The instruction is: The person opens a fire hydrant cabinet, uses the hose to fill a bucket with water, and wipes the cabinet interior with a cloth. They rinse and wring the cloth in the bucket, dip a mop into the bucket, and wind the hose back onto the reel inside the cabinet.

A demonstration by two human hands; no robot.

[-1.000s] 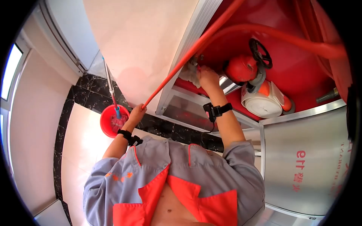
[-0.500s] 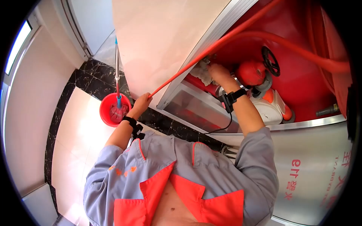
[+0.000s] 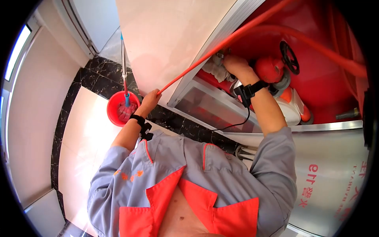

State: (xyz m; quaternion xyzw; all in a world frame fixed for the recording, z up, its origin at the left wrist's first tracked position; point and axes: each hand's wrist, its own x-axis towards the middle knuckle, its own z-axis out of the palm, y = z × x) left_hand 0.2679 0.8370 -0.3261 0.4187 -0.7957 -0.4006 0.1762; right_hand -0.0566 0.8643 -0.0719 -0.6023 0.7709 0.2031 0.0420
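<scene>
My left hand (image 3: 150,99) is closed round the lower end of a long red hose (image 3: 205,56), which slants up to the right across the cabinet opening. My right hand (image 3: 237,66) reaches into the red cabinet (image 3: 308,23), its fingers closed on a greyish cloth (image 3: 218,70) in the left corner. Just right of that hand are a red valve body (image 3: 269,70) and its black handwheel (image 3: 289,57). Below them lies a rolled white hose (image 3: 289,110), partly behind my right forearm.
A red bucket (image 3: 114,108) with a mop (image 3: 124,71) in it stands on the floor at the left. The open cabinet door (image 3: 327,170) with red lettering is at the lower right. A metal nozzle (image 3: 347,115) lies inside the cabinet. A black cable hangs from my right wrist.
The view has shifted, so the cabinet shows farther right. My right hand has moved slightly along the cabinet's left corner with the cloth. My left hand still holds the red hose.
</scene>
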